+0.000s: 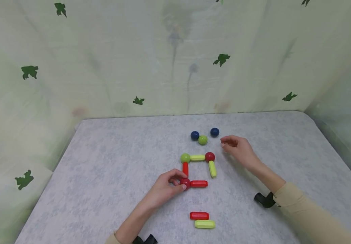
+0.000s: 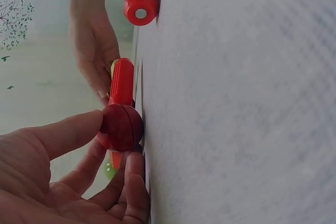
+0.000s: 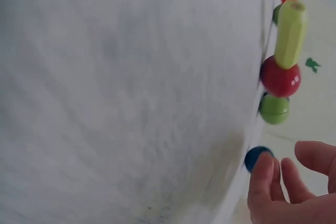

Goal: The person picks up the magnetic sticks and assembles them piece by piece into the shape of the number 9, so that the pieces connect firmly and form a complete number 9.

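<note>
My left hand (image 1: 164,188) pinches a red ball (image 2: 119,128) at the near left corner of a partly square frame on the table. From that ball one red rod (image 1: 199,183) points right, and another red rod (image 1: 185,168) runs back to a green ball (image 1: 185,158). A yellow-green rod (image 1: 197,158) links the green ball to a second red ball (image 1: 210,156), from which another yellow-green rod (image 1: 212,169) extends toward me. My right hand (image 1: 239,149), fingers loosely bent and holding nothing, hovers just right of a dark blue ball (image 1: 214,132).
Behind the frame lie another dark blue ball (image 1: 195,135) and a ridged green ball (image 1: 202,140). Nearer to me, a loose red rod (image 1: 199,216) lies beside a yellow-green rod (image 1: 204,224). A leaf-patterned curtain (image 1: 108,67) hangs along the back of the grey table (image 1: 102,169).
</note>
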The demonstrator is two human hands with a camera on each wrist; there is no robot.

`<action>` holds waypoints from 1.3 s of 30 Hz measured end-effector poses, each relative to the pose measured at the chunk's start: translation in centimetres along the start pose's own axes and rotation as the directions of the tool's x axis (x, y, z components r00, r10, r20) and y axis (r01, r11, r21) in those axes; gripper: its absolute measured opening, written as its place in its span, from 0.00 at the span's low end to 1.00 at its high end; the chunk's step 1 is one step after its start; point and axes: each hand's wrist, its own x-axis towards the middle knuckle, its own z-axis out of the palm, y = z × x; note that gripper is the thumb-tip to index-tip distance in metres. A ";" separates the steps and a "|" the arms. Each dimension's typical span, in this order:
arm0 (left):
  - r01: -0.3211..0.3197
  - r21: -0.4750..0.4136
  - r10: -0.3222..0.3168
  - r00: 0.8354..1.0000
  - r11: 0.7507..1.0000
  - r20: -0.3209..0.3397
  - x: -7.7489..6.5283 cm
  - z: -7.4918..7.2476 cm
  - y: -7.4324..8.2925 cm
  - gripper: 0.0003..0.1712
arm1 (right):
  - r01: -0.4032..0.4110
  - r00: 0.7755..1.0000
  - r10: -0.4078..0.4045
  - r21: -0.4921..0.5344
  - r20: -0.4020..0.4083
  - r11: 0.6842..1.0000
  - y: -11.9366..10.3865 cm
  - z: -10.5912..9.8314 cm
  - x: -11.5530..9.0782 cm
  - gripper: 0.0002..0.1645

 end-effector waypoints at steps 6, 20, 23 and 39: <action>-0.012 0.003 0.012 1.000 1.000 0.000 0.1 0.0 0.0 0.14 | 0.068 0.997 -0.069 -0.044 -0.029 0.997 0.3 -0.3 2.6 0.25; -0.008 -0.009 0.008 1.000 1.000 0.002 0.0 -0.1 -0.1 0.13 | 0.185 0.973 -0.148 -0.214 0.177 0.959 0.3 0.1 6.5 0.27; -0.008 -0.010 0.008 1.000 1.000 0.003 0.0 -0.1 -0.1 0.13 | 0.166 0.978 -0.131 -0.226 0.161 0.960 0.4 0.1 6.5 0.25; -0.009 -0.008 0.009 1.000 1.000 0.012 -0.2 -0.1 0.2 0.14 | 0.153 0.979 -0.124 -0.181 0.159 0.972 0.5 -1.5 2.0 0.24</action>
